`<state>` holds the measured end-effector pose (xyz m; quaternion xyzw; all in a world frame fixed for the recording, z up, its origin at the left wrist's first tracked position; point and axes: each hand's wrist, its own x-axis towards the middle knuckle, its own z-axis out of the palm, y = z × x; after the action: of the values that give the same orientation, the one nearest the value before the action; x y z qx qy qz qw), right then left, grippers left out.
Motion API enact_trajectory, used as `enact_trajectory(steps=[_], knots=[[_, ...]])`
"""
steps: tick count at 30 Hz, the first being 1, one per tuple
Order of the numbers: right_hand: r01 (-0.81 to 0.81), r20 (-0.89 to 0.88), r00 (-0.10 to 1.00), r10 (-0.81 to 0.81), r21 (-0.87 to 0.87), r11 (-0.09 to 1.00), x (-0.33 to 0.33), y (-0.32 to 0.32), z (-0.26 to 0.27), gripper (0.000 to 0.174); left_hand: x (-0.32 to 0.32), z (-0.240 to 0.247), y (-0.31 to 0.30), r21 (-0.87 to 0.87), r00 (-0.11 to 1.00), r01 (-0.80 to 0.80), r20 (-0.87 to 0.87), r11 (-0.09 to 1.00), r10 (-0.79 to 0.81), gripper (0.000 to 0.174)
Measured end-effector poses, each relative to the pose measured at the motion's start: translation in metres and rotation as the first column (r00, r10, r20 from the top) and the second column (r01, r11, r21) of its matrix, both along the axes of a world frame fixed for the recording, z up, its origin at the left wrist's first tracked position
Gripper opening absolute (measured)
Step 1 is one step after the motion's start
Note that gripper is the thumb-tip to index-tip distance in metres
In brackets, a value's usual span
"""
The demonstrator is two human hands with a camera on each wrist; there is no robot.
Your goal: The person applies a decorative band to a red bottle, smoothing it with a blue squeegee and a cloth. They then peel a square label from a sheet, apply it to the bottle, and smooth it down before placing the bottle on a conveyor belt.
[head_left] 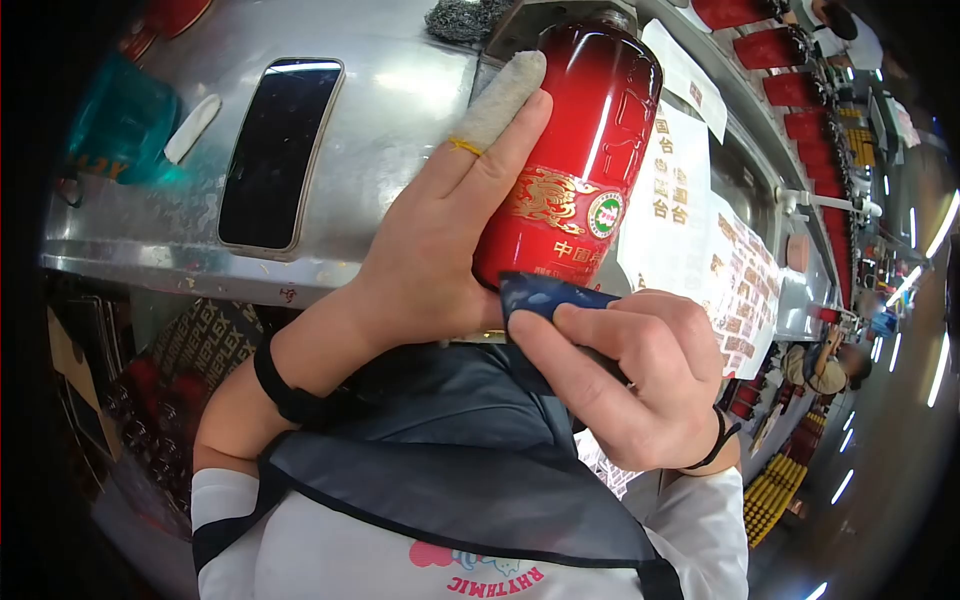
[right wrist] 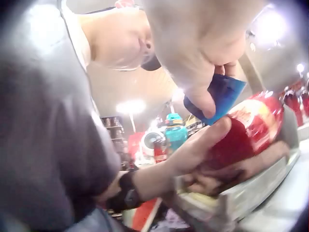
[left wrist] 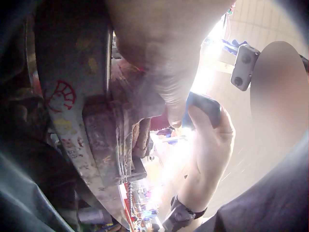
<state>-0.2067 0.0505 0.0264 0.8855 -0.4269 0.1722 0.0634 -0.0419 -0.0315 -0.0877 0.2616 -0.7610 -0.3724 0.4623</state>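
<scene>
A glossy red bottle (head_left: 590, 110) with a gold dragon and green round emblem lies tilted at the bench edge, its neck pointing away. The left hand (head_left: 440, 225) grips it from the left side, one finger wrapped in pale cloth held by a yellow band. Between thumb and fingers, the right hand (head_left: 640, 370) pinches a dark blue flat piece (head_left: 540, 293) against the bottle's near end. In the right wrist view the blue piece (right wrist: 219, 99) looks bent and sits over the red bottle (right wrist: 241, 140), close to the left thumb. The left wrist view hides the bottle mostly.
A phone (head_left: 280, 155) lies on the metal bench (head_left: 400, 100), with a white roll (head_left: 193, 129) and a teal container (head_left: 125, 120) further left. Dark steel wool (head_left: 465, 18) is at the back. Printed label sheets (head_left: 740, 290) lie right of the bottle.
</scene>
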Motion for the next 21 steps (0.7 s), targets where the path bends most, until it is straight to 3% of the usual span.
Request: enact_trajectory(steps=[3, 8, 10, 13, 15, 16, 17, 20, 21], knots=[[0.062, -0.007, 0.998, -0.063, -0.035, 0.997, -0.008, -0.008, 0.006, 0.050, 0.001, 0.003, -0.002, -0.003, 1.000, 0.008, 0.010, 1.000, -0.008, 0.120], [-0.059, 0.115, 0.992, 0.047, 0.099, 0.993, 0.001, 0.004, 0.000, 0.042, 0.000, -0.002, -0.004, -0.036, 1.000, 0.014, -0.018, 0.999, -0.014, 0.120], [0.052, 0.113, 0.992, -0.063, 0.101, 0.994, -0.010, 0.000, 0.012, 0.041, 0.003, 0.001, -0.006, -0.040, 0.999, 0.029, -0.016, 0.999, -0.030, 0.120], [0.092, 0.174, 0.980, -0.102, 0.065, 0.994, -0.013, 0.001, -0.005, 0.038, 0.004, 0.002, -0.006, -0.032, 0.999, 0.050, -0.004, 0.998, -0.050, 0.121], [0.005, 0.205, 0.978, -0.020, 0.075, 0.997, -0.010, 0.010, -0.011, 0.040, 0.004, 0.000, -0.007, -0.028, 0.999, 0.041, -0.005, 0.999, -0.041, 0.124], [-0.026, 0.227, 0.974, -0.025, 0.217, 0.976, -0.010, 0.010, -0.002, 0.038, 0.005, -0.001, -0.007, -0.027, 0.999, 0.046, -0.004, 0.999, -0.046, 0.124], [-0.018, 0.228, 0.973, -0.033, 0.217, 0.976, -0.012, 0.009, 0.000, 0.038, 0.006, -0.001, -0.007, -0.011, 0.998, 0.056, -0.006, 0.998, -0.056, 0.124], [0.219, 0.403, 0.826, -0.393, 0.412, 0.885, -0.019, -0.002, -0.002, 0.026, 0.007, 0.000, -0.006, 0.002, 0.998, 0.055, 0.018, 0.998, -0.056, 0.125], [0.255, 0.524, 0.674, -0.521, 0.497, 0.829, -0.026, -0.003, -0.020, 0.023, 0.007, 0.001, -0.007, -0.008, 0.998, 0.037, 0.043, 0.999, -0.037, 0.126]])
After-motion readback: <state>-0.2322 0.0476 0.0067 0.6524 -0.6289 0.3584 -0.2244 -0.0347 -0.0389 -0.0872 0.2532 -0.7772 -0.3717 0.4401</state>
